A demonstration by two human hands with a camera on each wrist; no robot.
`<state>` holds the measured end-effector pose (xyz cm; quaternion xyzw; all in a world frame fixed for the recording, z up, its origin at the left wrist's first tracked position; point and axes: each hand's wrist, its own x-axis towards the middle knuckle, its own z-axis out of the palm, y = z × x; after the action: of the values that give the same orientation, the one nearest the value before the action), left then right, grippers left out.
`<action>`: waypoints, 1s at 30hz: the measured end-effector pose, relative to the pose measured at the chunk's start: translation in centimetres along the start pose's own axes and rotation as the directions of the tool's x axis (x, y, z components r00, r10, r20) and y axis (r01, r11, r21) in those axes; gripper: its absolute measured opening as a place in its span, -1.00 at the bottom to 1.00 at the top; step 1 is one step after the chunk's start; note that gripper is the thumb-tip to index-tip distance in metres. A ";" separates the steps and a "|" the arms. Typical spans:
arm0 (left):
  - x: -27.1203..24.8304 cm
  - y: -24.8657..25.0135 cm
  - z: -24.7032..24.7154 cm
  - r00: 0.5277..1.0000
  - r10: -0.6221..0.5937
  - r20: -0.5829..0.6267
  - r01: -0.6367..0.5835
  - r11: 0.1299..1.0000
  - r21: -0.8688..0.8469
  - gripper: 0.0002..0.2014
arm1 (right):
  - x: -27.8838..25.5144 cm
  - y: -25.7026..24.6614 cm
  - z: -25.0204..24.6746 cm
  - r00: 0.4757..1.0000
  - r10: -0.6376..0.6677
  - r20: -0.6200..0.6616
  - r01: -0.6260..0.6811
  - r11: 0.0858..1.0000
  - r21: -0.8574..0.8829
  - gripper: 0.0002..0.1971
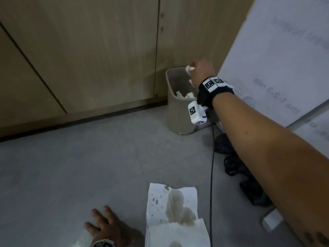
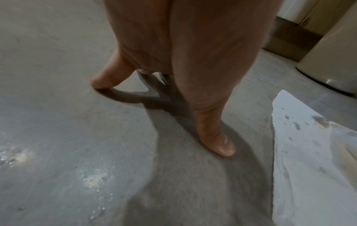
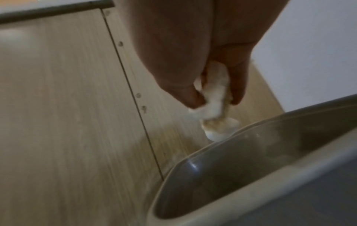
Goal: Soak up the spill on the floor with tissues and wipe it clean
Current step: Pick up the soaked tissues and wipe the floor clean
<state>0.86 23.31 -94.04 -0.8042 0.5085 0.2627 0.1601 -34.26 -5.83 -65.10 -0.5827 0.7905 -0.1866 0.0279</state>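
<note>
Indoor room: wood-grain cabinets (image 1: 85, 56), wastebin (image 1: 175, 111).

Bare forearms, black wrist strap (image 1: 211, 94) w/ white marker-tagged camera blocks (image 1: 195, 113).

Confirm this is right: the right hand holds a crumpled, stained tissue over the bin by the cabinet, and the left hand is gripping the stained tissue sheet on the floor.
Wrong about the left hand: the head view shows it spread flat on the bare floor beside the stained tissue sheet, not gripping it. The right hand does hold the crumpled tissue over the bin.
</note>
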 end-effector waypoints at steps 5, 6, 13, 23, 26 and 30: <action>-0.6 0.7 -0.8 0.995 -0.080 0.051 0.078 0.996 0.044 0.41 | -0.2 1.0 1.3 0.988 0.053 0.143 -0.051 0.999 -0.018 -0.45; -0.9 0.9 -1.2 0.995 -0.079 0.064 0.076 0.996 0.043 0.43 | -0.5 0.9 1.5 0.991 0.036 0.131 -0.034 0.999 -0.018 -0.42; -0.2 -0.4 -1.4 0.982 0.046 0.184 -0.063 0.994 0.088 0.50 | -7.2 -2.7 2.6 0.972 -0.200 0.119 0.198 0.980 0.031 -0.40; 0.2 -1.3 -1.7 0.956 0.102 0.275 -0.117 0.992 0.038 0.50 | -23.6 -2.9 15.1 0.684 -0.326 0.653 0.381 0.922 0.060 -0.57; 0.0 -1.2 -1.9 0.953 0.102 0.285 -0.120 0.992 0.044 0.51 | -27.5 -2.1 17.6 0.538 -0.348 0.768 0.475 0.878 0.066 -0.55; -0.1 -1.0 -1.8 0.956 0.084 0.283 -0.100 0.994 0.043 0.53 | -30.8 -1.3 19.4 0.464 -0.335 0.820 0.553 0.832 0.027 -0.38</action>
<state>2.23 22.90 -92.57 -0.7294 0.5249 0.3665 0.2410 -18.18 17.41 -88.06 -0.7874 0.5270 0.1915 0.2561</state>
